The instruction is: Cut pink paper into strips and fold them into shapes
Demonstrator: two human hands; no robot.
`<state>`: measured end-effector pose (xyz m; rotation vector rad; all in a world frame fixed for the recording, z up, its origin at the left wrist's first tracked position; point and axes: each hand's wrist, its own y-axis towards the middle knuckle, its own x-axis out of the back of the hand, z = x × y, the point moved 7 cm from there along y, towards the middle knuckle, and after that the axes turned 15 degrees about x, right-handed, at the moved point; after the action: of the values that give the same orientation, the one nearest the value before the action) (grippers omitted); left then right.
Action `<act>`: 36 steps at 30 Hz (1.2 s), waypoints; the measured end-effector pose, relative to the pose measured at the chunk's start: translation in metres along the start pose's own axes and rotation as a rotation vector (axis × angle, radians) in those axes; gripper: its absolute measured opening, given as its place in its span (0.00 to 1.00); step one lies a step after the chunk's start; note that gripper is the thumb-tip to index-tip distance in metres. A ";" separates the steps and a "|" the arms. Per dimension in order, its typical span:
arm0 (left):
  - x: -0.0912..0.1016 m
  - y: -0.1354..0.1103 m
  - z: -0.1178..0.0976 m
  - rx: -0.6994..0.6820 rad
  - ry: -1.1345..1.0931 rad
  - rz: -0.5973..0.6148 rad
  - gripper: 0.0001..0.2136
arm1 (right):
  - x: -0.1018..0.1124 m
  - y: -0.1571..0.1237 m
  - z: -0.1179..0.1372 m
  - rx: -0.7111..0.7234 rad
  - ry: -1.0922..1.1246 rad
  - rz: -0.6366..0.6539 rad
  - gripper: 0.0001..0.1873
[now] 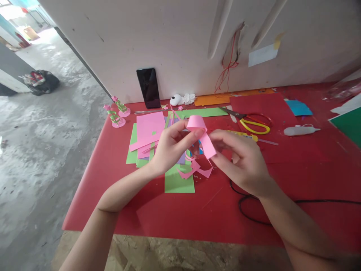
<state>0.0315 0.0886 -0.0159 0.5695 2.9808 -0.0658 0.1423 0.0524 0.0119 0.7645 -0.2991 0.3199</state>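
A pink paper strip (208, 145), bent into a loop at its upper end, is held above the red table. My left hand (175, 145) pinches the loop between thumb and fingers. At the strip's lower end, my right hand (239, 158) has its thumb and curled fingers around the edge, closed on it. Beneath the hands lie green paper (179, 184), a pink sheet (150, 128) and several curved pink scraps (186, 173). Partly behind my right hand is a yellow glue gun (251, 137).
Scissors (254, 126) with yellow and red handles lie beyond my right hand. A phone (148, 88) leans on the wall. Two small pink-and-green paper flowers (117, 120) stand at the left edge. A white bottle (300, 130) and black cable (248, 197) are on the right.
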 end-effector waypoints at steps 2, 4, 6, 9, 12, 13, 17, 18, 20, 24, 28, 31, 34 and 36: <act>-0.002 -0.001 -0.001 -0.035 0.026 -0.011 0.17 | 0.001 0.001 -0.005 -0.062 0.003 -0.068 0.06; -0.002 -0.003 -0.001 -0.092 0.096 -0.044 0.17 | 0.002 0.000 -0.009 -0.129 0.003 -0.126 0.10; -0.002 -0.006 -0.002 -0.187 0.189 -0.073 0.14 | 0.004 -0.001 -0.011 -0.169 0.006 -0.159 0.11; -0.004 -0.011 -0.005 -0.357 0.282 -0.073 0.07 | 0.005 -0.002 -0.011 -0.203 0.031 -0.186 0.09; -0.007 -0.015 -0.009 -0.510 0.387 -0.095 0.03 | 0.007 -0.003 -0.013 -0.228 0.055 -0.219 0.08; -0.009 -0.017 -0.011 -0.557 0.443 -0.112 0.02 | 0.008 -0.003 -0.014 -0.238 0.058 -0.235 0.08; -0.014 -0.020 -0.014 -0.642 0.611 -0.136 0.05 | 0.009 -0.004 -0.019 -0.263 0.084 -0.278 0.11; -0.014 -0.019 -0.015 -0.632 0.622 -0.127 0.05 | 0.009 -0.004 -0.019 -0.259 0.088 -0.280 0.11; -0.012 -0.018 -0.016 -0.595 0.609 -0.109 0.08 | 0.007 -0.004 -0.018 -0.234 0.083 -0.270 0.10; -0.005 -0.017 -0.021 -0.506 0.538 -0.123 0.11 | 0.003 -0.003 -0.015 -0.171 0.062 -0.256 0.07; -0.001 -0.016 -0.019 -0.415 0.412 -0.113 0.08 | 0.003 -0.004 -0.013 -0.143 0.044 -0.269 0.05; 0.000 -0.015 -0.017 -0.415 0.355 -0.105 0.06 | 0.003 -0.003 -0.012 -0.135 0.034 -0.255 0.05; 0.002 -0.016 -0.015 -0.439 0.317 -0.115 0.04 | 0.001 -0.003 -0.011 -0.106 0.032 -0.217 0.04; 0.004 -0.016 -0.014 -0.449 0.280 -0.131 0.03 | -0.002 -0.003 -0.011 -0.084 0.038 -0.180 0.05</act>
<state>0.0206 0.0761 -0.0022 0.3508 3.1325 0.7080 0.1434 0.0584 0.0020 0.6958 -0.2047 0.1511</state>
